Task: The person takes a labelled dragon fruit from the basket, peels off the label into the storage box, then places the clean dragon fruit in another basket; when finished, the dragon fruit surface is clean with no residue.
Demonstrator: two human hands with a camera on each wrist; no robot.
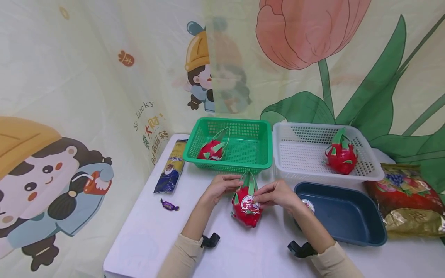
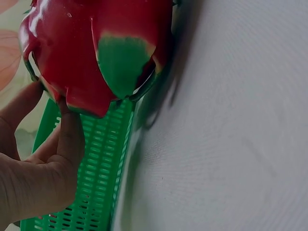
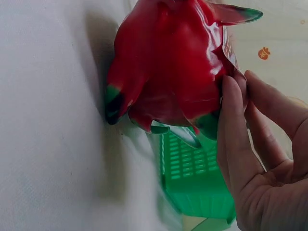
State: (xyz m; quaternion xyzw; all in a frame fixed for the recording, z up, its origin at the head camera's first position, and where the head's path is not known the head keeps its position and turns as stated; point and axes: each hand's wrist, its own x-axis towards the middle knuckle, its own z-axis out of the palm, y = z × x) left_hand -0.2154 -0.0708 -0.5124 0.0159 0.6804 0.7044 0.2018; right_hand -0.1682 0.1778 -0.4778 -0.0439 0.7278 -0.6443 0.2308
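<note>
My left hand (image 1: pixel 222 187) pinches the dragon fruit (image 1: pixel 240 211) by its upper left side, fingertips close together. My right hand (image 1: pixel 276 194) pinches the opposite side, thumb and finger narrow at the edge of its round label (image 1: pixel 250 204). The fruit is at the white desk (image 1: pixel 139 247), just before the near right corner of the green basket (image 1: pixel 247 143), leaves pointing towards it; I cannot tell whether it touches the surface. A blue tray (image 1: pixel 351 216) sits beside my right hand. A purple candy (image 1: pixel 169 205) lies near the desk's left edge.
</note>
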